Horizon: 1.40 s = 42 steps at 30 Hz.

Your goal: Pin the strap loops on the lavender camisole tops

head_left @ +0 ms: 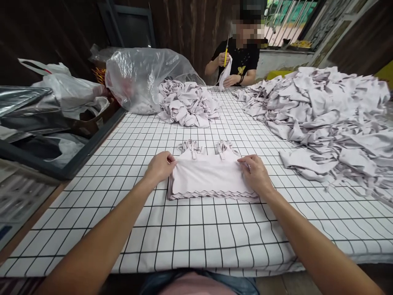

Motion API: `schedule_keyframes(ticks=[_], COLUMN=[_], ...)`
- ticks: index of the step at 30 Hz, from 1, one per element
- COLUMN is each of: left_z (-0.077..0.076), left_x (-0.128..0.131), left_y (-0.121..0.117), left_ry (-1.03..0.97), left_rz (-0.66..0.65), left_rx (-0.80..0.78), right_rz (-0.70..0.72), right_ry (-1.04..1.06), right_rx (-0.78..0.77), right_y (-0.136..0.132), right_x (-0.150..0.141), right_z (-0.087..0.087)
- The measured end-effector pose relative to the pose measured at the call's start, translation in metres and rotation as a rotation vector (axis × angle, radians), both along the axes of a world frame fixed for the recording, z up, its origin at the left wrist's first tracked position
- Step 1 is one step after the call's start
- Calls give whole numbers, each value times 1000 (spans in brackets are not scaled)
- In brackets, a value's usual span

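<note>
Pale pink cloth tops [211, 176] lie piled mid-frame; left hand [160, 167] pinches one corner, right hand [257, 175] has fingers on another, can't tell if gripping

Big clear plastic bag [135, 76] slumped on the far left of the checked tablecloth [101, 196], white carrier bag [75, 88] heaped by a brown box [92, 123] off the left side, barred window [290, 22] back right, dark wall [181, 32] behind.
</note>
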<state>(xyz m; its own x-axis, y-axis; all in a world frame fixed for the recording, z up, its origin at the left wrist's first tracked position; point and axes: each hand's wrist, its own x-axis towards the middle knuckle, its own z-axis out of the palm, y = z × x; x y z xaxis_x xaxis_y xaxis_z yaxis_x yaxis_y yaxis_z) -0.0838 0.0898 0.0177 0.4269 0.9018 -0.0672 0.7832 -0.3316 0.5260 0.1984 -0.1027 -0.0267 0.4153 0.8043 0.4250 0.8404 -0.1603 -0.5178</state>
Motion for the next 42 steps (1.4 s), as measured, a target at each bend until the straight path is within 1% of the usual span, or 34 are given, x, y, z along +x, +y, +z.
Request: schedule_keyframes(ticks=[2, 4, 5, 7, 8, 10, 12, 13, 15, 17, 19, 21, 23, 24, 26, 28, 30, 31, 33, 35, 36, 37, 38, 39, 40, 42], left_z=[0, 1, 1, 0, -1, -6, -16, -22, -36, -49, -58, -63, -62, -60, -54, -48, -44, -42, -35, -21, -11, 1, 13, 25, 36, 52], left_x=[-7, -11, -12, -11, -10, -10, -13, -16, -24, -31, -34, -33, -31, -30, -27, -25, -23, -21, -16, -6, 1, 10, 20, 32, 43, 64], left_y=[1, -1, -4, -15, -22, -36, -46, -48, -46, -38, -29, -22, -18, -17, -15, -13, -11, -11, -14, -27, -37, -50, -65, -81, -97, -126], left_ry=[32, 82, 102, 105, 88, 64, 92, 122, 167, 182, 174, 170, 203, 230, 284, 316, 327, 323, 266, 130, 37, -67, -152, -261, -374, -642], left_rz=[2, -25, -37, -78, -127, -292, -474, -531, -561, -546, -542, -544, -554, -561, -578, -579, -572, -564, -558, -575, -593, -620, -650, -658, -685, -749], left_rx=[13, 60, 111, 264, 345, 447, 430, 397, 343, 335, 342, 347, 331, 316, 282, 266, 272, 287, 350, 412, 415, 369, 251, 103, -97, -428], right_rz=[-17, -58, -83, -130, -145, -143, -87, -51, 10, 1, -106, -308, -495, -545, -578, -563, -555, -538, -453, -308, -231, -164, -101, -41, 20, 141], right_ry=[-47, -97, -119, -153, -169, -202, -234, -241, -230, -222, -267, -323, -321, -304, -271, -254, -233, -197, -58, 117, 183, 222, 248, 263, 265, 213], right_rx=[1, -21, -42, -85, -98, -116, -165, -204, -291, -327, -319, -341, -421, -456, -477, -436, -379, -315, -105, 168, 274, 341, 360, 344, 302, 178], right_y=[1, 3, 3, 4, 4, 4, 2, 1, -1, -5, -13, -27, -45, -54, -69, -81, -90, -94, -101, -104, -103, -100, -94, -88, -80, -62], right_x=[-2, -3, -3, -4, -5, -8, -12, -14, -14, -3, 21, 54, 87, 101, 120, 127, 124, 120, 107, 88, 77, 63, 48, 32, 15, -18], right_z=[0, 0, 0, 1, 1, 3, 5, 5, 7, 9, 12, 16, 19, 21, 27, 38, 55, 66, 90, 114, 125, 135, 143, 150, 154, 158])
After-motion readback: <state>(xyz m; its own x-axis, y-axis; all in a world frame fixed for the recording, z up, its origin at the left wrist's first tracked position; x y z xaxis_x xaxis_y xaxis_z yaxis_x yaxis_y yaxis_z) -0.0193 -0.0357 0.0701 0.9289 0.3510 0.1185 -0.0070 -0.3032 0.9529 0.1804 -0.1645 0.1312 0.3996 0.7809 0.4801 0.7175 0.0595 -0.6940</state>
